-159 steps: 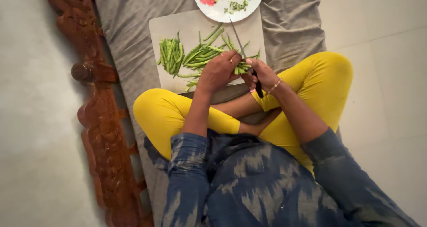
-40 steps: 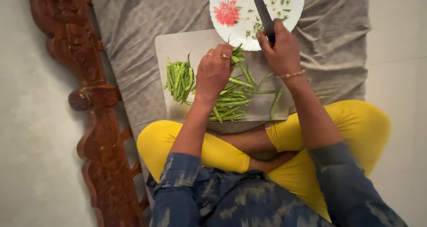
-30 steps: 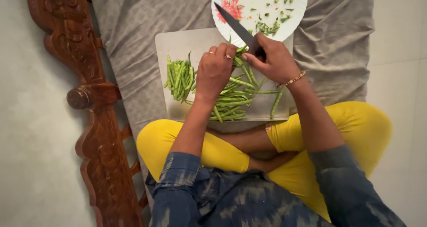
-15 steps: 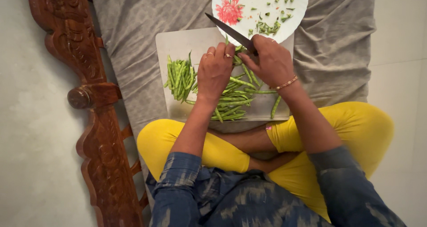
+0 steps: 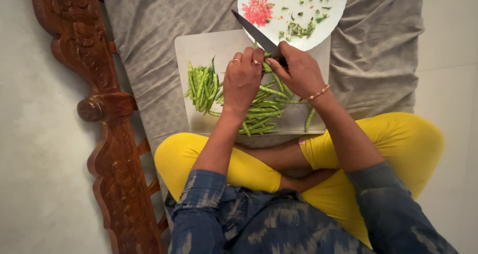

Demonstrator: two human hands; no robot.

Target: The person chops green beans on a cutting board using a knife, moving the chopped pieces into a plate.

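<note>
I sit cross-legged in yellow trousers before a pale cutting board [image 5: 209, 47] on grey cloth. My left hand [image 5: 242, 82] presses down on a loose heap of green beans [image 5: 264, 112] in the board's middle. My right hand [image 5: 297, 74] grips the dark handle of a knife [image 5: 255, 32], whose blade points up and left, over the board's far edge and the plate's rim. A second tidy bundle of beans [image 5: 200, 87] lies on the board's left side. A white plate [image 5: 294, 7] with a pink flower print holds several small green bean trimmings.
A carved dark wooden frame [image 5: 102, 109] runs along the left of the grey cloth [image 5: 149, 45]. Pale tiled floor [image 5: 448, 45] lies on the right and left. My knees [image 5: 418, 139] flank the board's near edge.
About a second ago my right hand and the knife were over the plate; they have come back to the beans by my left hand. The blade has swung to point left. The view has shifted since five seconds ago.
</note>
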